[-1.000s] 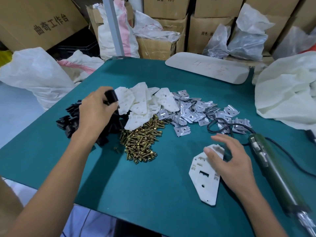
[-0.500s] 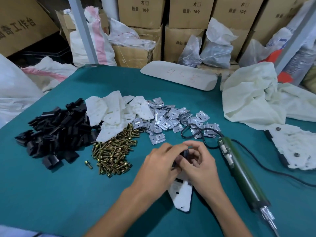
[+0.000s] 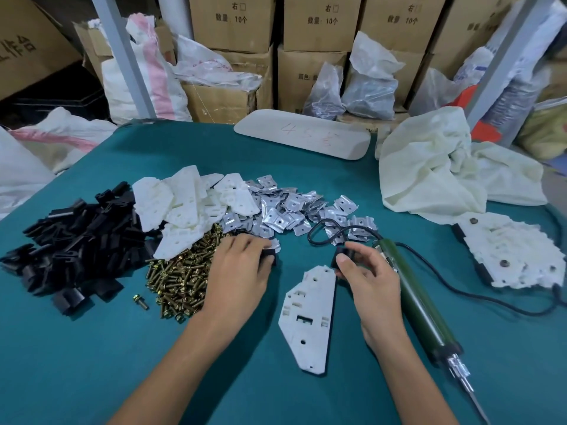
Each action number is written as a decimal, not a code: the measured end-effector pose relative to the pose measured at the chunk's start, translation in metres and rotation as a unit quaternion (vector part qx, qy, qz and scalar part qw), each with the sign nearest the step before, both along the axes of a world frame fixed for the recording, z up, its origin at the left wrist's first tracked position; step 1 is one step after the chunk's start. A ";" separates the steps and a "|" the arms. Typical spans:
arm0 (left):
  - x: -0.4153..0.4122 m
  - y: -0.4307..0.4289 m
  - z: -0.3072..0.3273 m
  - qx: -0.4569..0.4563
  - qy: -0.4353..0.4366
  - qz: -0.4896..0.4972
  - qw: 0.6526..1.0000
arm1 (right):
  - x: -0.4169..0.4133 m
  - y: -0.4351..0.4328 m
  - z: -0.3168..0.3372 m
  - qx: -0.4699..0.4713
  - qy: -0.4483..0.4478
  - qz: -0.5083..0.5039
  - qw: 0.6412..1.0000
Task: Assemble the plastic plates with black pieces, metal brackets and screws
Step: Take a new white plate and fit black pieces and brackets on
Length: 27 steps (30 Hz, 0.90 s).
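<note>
The left hand (image 3: 242,271) grips one black piece (image 3: 270,256); the right hand (image 3: 366,271) pinches a second black piece (image 3: 340,258). One plastic plate (image 3: 310,320) lies between them on the worktop (image 3: 92,348).

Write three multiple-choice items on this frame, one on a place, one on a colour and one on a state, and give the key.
1. Where does the green screwdriver lie?
A. upright in a holder
B. to the right of the single white plate
C. on the floor

2. What colour is the pile of screws?
A. silver
B. red
C. brass yellow

3. What is the right hand doing?
A. pinching a black piece
B. gripping the screwdriver
C. lying flat and empty

Key:
1 B: the screwdriver lies flat just beyond the plate's right edge.
2 C: the whole heap shines brass yellow.
3 A: the thumb and fingers close on the black piece near the plate's far end.
</note>
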<state>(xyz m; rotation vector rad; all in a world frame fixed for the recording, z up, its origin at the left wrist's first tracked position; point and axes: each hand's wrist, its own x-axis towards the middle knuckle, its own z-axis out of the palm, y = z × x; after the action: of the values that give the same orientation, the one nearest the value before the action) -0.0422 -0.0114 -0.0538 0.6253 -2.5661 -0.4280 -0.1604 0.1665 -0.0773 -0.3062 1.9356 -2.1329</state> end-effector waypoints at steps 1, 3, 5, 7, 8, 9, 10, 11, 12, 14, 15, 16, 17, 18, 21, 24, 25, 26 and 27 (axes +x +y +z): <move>0.002 0.010 0.001 0.016 -0.003 -0.012 1.000 | 0.000 -0.001 -0.001 0.003 -0.003 -0.002 1.000; 0.003 0.034 -0.002 0.080 -0.074 -0.040 0.993 | -0.001 -0.003 -0.003 0.003 -0.010 -0.004 1.000; 0.002 0.053 -0.010 0.085 -0.161 -0.059 0.982 | -0.001 -0.003 -0.004 0.010 -0.005 -0.007 1.000; -0.003 0.057 -0.014 0.124 -0.177 -0.069 0.974 | -0.001 -0.003 -0.005 0.014 0.005 -0.012 1.000; -0.005 0.054 -0.014 0.167 -0.168 -0.068 0.969 | -0.001 -0.002 -0.005 0.019 0.007 -0.016 1.000; -0.007 0.051 -0.014 0.211 -0.151 -0.066 0.963 | -0.001 -0.002 -0.005 0.024 0.007 -0.017 1.000; -0.008 0.046 -0.015 0.252 -0.126 -0.059 0.958 | -0.001 -0.002 -0.006 0.029 0.006 -0.015 0.999; -0.007 0.043 -0.016 0.286 -0.092 -0.049 0.953 | -0.001 -0.002 -0.006 0.032 0.003 -0.010 0.999; -0.006 0.040 -0.017 0.313 -0.051 -0.040 0.947 | -0.001 -0.002 -0.007 0.035 0.000 -0.004 0.999; -0.003 0.038 -0.021 0.354 0.025 -0.032 0.934 | 0.000 -0.003 -0.009 0.042 -0.001 0.022 0.999; -0.001 0.038 -0.024 0.368 0.054 -0.037 0.928 | 0.002 -0.004 -0.009 0.042 0.001 0.040 0.998; 0.002 0.039 -0.026 0.382 0.075 -0.047 0.920 | 0.003 -0.006 -0.010 0.040 0.002 0.060 0.997; 0.004 0.041 -0.026 0.399 0.089 -0.060 0.911 | 0.006 -0.007 -0.010 0.041 0.005 0.082 0.996; 0.006 0.042 -0.027 0.411 0.097 -0.074 0.903 | 0.008 -0.008 -0.010 0.045 0.009 0.104 0.994; 0.008 0.042 -0.028 0.427 0.105 -0.087 0.894 | 0.012 -0.010 -0.008 0.052 0.003 0.154 0.987; 0.007 0.041 -0.029 0.429 0.094 -0.084 0.894 | 0.014 -0.011 -0.006 0.043 -0.006 0.152 0.987; 0.007 0.041 -0.030 0.430 0.090 -0.086 0.894 | 0.013 -0.011 -0.006 0.039 -0.011 0.142 0.989; 0.007 0.041 -0.030 0.429 0.086 -0.089 0.895 | 0.013 -0.011 -0.006 0.035 -0.016 0.130 0.991; 0.006 0.042 -0.030 0.427 0.084 -0.091 0.896 | 0.013 -0.011 -0.005 0.029 -0.018 0.121 0.992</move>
<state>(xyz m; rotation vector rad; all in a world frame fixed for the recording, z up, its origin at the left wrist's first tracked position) -0.0359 0.0303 -0.0837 0.5787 -2.1851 -1.6386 -0.1473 0.1558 -0.0823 -0.4621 1.8326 -1.9114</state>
